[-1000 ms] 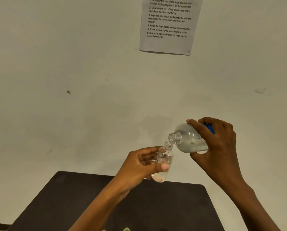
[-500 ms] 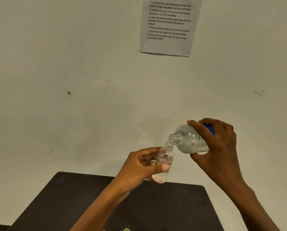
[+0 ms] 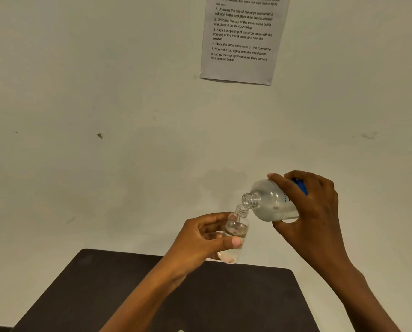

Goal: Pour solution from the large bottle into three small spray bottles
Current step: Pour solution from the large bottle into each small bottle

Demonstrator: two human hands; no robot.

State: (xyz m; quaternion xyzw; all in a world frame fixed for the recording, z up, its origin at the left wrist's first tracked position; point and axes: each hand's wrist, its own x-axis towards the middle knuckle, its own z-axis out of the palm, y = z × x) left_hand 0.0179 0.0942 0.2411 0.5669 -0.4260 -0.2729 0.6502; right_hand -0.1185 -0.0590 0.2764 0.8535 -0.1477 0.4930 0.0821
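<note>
Head view — right hand [image 3: 312, 219] clamps large bottle [image 3: 270, 202] mid-body, mouth just past fingers; left hand [image 3: 200, 238] pinches small spray bottle [image 3: 234, 236] — light, slick, likely squeezable plastic.

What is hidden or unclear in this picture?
Head view only:
- Large clear plastic bottle: its blue label, mostly covered by the right hand.
- Small clear spray bottle: middle part, covered by the left hand thumb.
- White printed paper sheet: top lines cut by the upper edge.
- Other small bottles and caps: outside the frame.
</note>
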